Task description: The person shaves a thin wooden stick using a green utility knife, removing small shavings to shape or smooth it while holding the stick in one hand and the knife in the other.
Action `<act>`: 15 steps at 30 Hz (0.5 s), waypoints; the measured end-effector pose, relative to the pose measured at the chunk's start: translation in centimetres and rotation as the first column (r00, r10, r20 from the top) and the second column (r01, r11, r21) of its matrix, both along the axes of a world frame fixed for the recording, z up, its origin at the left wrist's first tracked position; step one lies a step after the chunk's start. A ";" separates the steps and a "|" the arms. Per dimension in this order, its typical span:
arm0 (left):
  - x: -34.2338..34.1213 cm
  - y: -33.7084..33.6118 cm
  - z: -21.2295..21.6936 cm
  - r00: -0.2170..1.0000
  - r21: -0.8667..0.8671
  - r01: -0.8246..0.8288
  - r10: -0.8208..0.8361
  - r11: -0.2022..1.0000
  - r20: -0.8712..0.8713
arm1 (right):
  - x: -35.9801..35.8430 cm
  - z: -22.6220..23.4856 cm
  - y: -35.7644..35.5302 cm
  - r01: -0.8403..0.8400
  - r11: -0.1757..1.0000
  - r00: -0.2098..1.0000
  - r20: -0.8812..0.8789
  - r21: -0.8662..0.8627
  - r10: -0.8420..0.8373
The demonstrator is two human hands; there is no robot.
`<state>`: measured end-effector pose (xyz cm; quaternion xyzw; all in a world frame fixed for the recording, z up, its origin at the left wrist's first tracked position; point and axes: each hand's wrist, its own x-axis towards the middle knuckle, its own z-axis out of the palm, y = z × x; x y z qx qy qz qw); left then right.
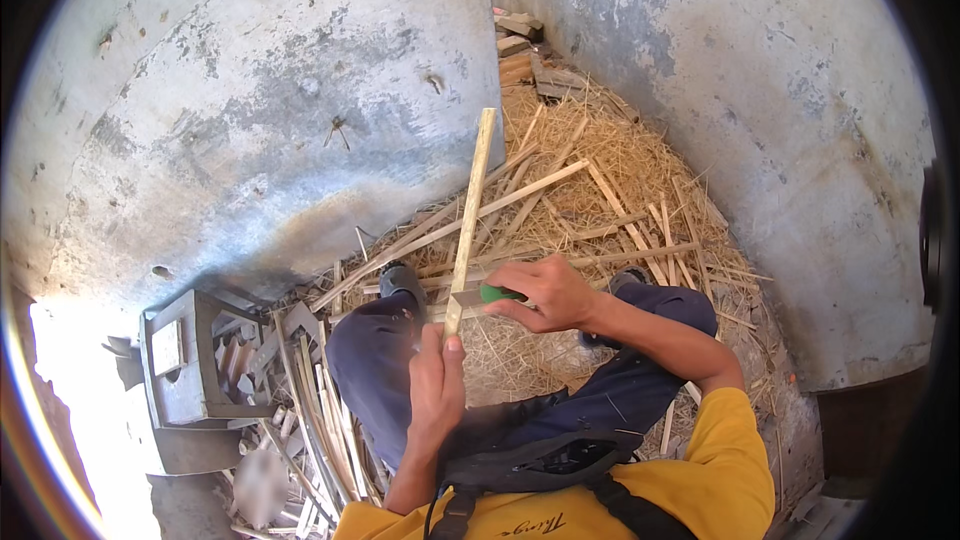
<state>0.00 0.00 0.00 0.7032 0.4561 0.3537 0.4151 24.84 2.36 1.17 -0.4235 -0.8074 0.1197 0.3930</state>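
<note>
— What were the hands doing?

— The left hand [437, 380] was closed around the near end of a long pale bamboo strip [470, 215], thumb pressed up along it. The strip rose away from the person, tilted slightly right, its far end against the grey wall [250, 110]. The right hand [548, 292] was curled around a green-handled knife [490, 294], the blade laid against the strip just above the left thumb.

— Could you see the blade properly?

— Only a short grey piece of it; the handle was mostly buried in the fingers, with just a green bit showing.

— And the legs?

— Dark blue trousers [380, 360], knees apart. One shoe [400, 278] showed at the left knee; the other foot was hard to make out behind the right forearm.

— What lay around?

— A heap of straw-like shavings [600, 170] and more split strips on the ground beyond the hands. On the left stood a grey wooden box [185, 360], its contents unclear, and the far left was washed out by glare. Some blocks [520, 40] sat in the far corner, too small to identify.
</note>
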 end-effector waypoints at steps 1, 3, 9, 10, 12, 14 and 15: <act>0.1 0.0 0.2 1.000 -0.003 0.004 -0.004 1.000 0.004 | 0.0 0.0 0.0 -0.005 1.000 1.000 -0.009 0.005 0.005; 0.2 0.0 0.5 1.000 -0.009 0.015 -0.015 1.000 0.007 | 0.0 0.2 0.0 -0.020 1.000 0.999 -0.025 0.003 0.020; 0.7 -0.3 1.5 0.997 0.018 0.046 -0.044 0.999 -0.069 | -0.2 0.7 0.0 -0.045 0.999 0.996 -0.080 -0.030 0.043; 0.8 -0.5 1.8 0.994 0.019 0.030 -0.028 0.999 -0.104 | -0.3 0.8 -0.1 -0.036 0.999 0.996 -0.080 -0.029 0.034; 1.0 -0.8 2.2 0.989 0.018 0.008 -0.005 1.000 -0.149 | -0.6 0.8 -0.2 -0.013 1.000 0.996 -0.093 0.006 0.013; 1.2 -0.9 2.4 0.986 0.011 -0.005 0.007 1.000 -0.169 | -1.0 0.8 -0.2 0.018 0.997 0.993 -0.119 0.073 -0.009; 1.3 -0.9 2.3 0.985 0.017 -0.010 0.012 1.000 -0.170 | -1.1 0.9 -0.2 0.028 0.998 0.994 -0.106 0.061 -0.021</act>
